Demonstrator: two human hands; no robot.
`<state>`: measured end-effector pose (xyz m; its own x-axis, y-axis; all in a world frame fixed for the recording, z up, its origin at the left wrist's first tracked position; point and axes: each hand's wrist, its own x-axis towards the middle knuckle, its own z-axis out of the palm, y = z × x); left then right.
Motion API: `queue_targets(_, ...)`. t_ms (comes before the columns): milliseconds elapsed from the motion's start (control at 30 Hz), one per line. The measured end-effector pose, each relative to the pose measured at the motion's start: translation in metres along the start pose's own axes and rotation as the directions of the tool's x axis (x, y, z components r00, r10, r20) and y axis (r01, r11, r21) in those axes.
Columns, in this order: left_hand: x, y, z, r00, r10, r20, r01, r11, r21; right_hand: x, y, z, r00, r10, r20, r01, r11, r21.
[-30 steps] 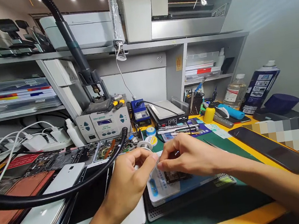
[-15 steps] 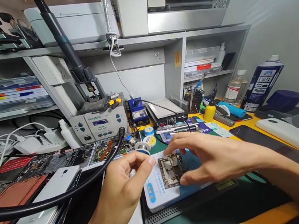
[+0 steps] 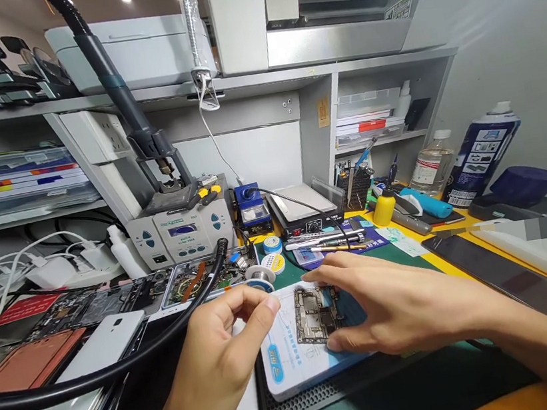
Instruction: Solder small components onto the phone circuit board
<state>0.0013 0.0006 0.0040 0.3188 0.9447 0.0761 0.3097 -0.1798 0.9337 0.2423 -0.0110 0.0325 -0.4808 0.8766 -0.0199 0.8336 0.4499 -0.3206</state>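
A bare phone circuit board (image 3: 313,317) is at the top of a white-and-blue box (image 3: 289,379). My right hand (image 3: 392,303) spans the board from the right, thumb at its near edge and fingers by its far edge, gripping it. The hand hides the board's right side. Just left of the board, my left hand (image 3: 234,344) is closed, thumb tip pressed to the index finger. Whatever lies in that pinch, if anything, is too small to make out. Under the box is a grey perforated pad (image 3: 300,406) on the green mat (image 3: 380,403).
A thick black hose (image 3: 170,336) crosses the left side above phones and a white phone back (image 3: 71,393). A solder spool (image 3: 260,277) stands behind my left hand. Farther back are a rework station (image 3: 181,234), a hot plate (image 3: 304,207) and a yellow bottle (image 3: 383,207).
The board has turned slightly and shifted a little relative to the box, with my right thumb at its near edge. My left hand keeps its pinch. The whole view has tilted slightly.
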Motion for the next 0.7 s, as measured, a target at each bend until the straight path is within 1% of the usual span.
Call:
queue_targets(67,0.000,0.000,0.000,1.000,0.012,-0.008,-0.012,1.000,0.015,-0.001,-0.001,0.006,1.000,0.006,-0.030,-0.006,1.000,-0.016)
queue_targets(167,0.000,0.001,-0.001,0.999,0.025,-0.026,-0.024,0.999,0.040,-0.001,-0.007,0.014,0.994,0.012,-0.108,-0.020,0.997,-0.072)
queue_targets(233,0.000,0.002,-0.002,0.999,0.023,-0.033,-0.021,0.998,0.052,-0.002,-0.011,0.015,0.988,0.017,-0.155,-0.032,0.995,-0.092)
queue_targets(267,0.000,0.002,-0.002,0.999,0.021,-0.032,-0.020,0.998,0.054,-0.003,-0.012,0.012,0.988,0.027,-0.155,-0.039,0.996,-0.074)
queue_targets(333,-0.001,0.002,-0.003,1.000,0.017,-0.026,-0.016,0.999,0.044,-0.006,-0.011,0.003,0.993,0.068,-0.099,-0.068,0.998,0.008)
queue_targets(400,-0.002,0.002,-0.003,1.000,0.007,-0.023,-0.007,1.000,0.029,-0.008,-0.008,-0.007,0.994,0.107,0.001,-0.107,0.991,0.086)
queue_targets(467,-0.002,0.002,-0.003,1.000,0.008,-0.030,-0.007,1.000,0.020,-0.010,-0.005,-0.013,0.991,0.128,0.047,-0.132,0.986,0.097)
queue_targets(567,-0.001,0.001,-0.003,0.999,0.020,-0.042,-0.019,1.000,0.019,-0.009,-0.004,-0.010,0.991,0.134,0.029,-0.136,0.988,0.077)
queue_targets(700,-0.002,0.001,-0.003,0.999,0.019,-0.045,-0.018,1.000,0.019,-0.004,-0.007,0.000,0.995,0.097,0.003,-0.097,0.992,0.083)
